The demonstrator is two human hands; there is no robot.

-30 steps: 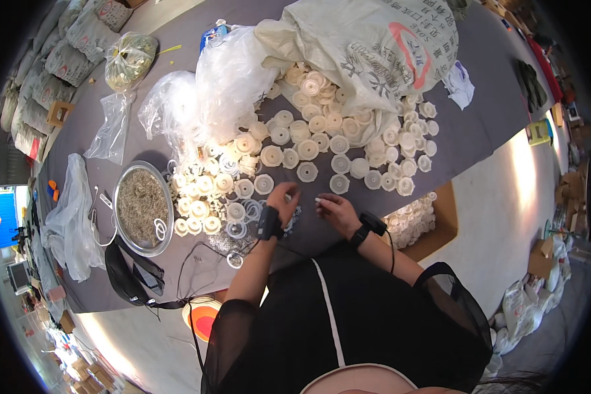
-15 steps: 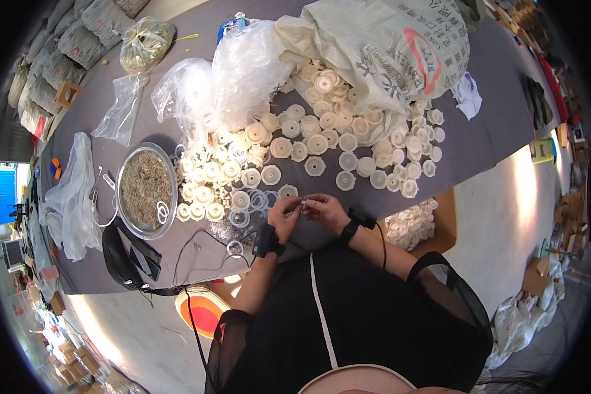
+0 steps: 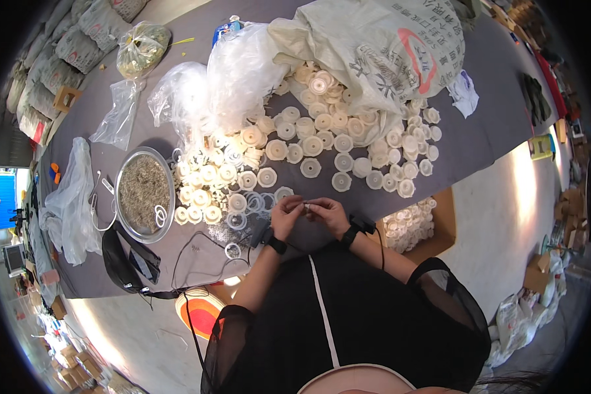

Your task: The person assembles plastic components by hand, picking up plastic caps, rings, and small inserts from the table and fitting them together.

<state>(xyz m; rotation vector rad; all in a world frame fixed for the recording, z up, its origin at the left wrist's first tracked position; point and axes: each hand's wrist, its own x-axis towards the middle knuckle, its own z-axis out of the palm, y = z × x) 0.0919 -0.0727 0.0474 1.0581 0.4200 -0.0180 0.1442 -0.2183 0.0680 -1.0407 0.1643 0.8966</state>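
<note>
Close to the table's near edge, my left hand (image 3: 286, 217) and my right hand (image 3: 329, 217) meet fingertip to fingertip. Both are closed in a pinch on a small white part (image 3: 306, 206), mostly covered by the fingers, so its kind does not show. Just left of my left hand lie clear plastic rings (image 3: 237, 220) and a heap of tiny translucent pieces (image 3: 224, 234). Beyond the hands spread many cream-white, round-centred plastic discs with angular rims (image 3: 310, 168), some stacked or overlapping.
A round metal tray (image 3: 172, 197) of small brownish pieces stands at left, near a black pouch (image 3: 117, 259) and cables. Clear plastic bags (image 3: 243, 72) and a large woven sack (image 3: 374, 46) lie at the back. A cardboard box (image 3: 445, 223) of white parts stands below the table's right edge.
My hands have come slightly lower, and my left wrist has turned a little. The small white part stays pinched between the fingertips. The whole view has shifted slightly.
</note>
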